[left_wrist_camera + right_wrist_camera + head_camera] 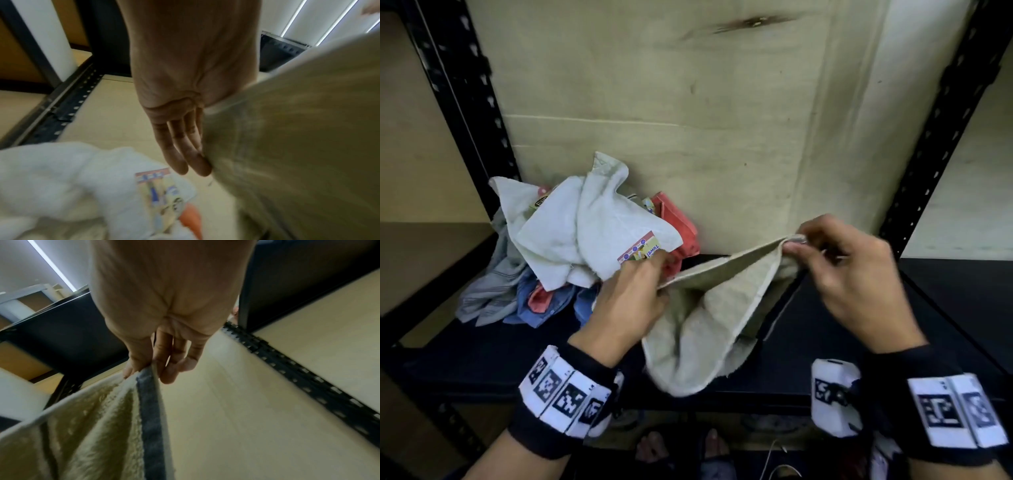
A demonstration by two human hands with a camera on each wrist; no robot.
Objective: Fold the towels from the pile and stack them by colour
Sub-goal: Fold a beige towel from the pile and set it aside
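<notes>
A beige towel (pixel 709 318) is held up between both hands above the black shelf (pixel 825 329) of a metal rack, its top hem stretched from lower left to upper right and the rest sagging in folds toward the near edge. The right hand (pixel 859 281) pinches the far right corner of the hem between thumb and fingertips; the right wrist view shows the thumb and forefinger closed on that corner, beside a grey band (pixel 151 418) along the towel's edge. The left hand (pixel 630 298) holds the left end of the hem; in the left wrist view its fingers (pixel 180 146) lie fairly straight against the cloth, and the thumb is hidden, so the exact grip cannot be told.

To the left, at the far side of the shelf against the pale wooden back panel (pixel 688 102), lies the pile (pixel 571 246): a crumpled white towel (pixel 592 229) on top, a red towel (pixel 678 226) behind it, and blue and grey striped cloth (pixel 493 294) beneath. A colourful paper label (pixel 640 251) on the white towel carries the word "Towel"; its other printing is too small to read.

Both wrists wear black bands (pixel 571 390) with white blocks of square black-and-white markers.
</notes>
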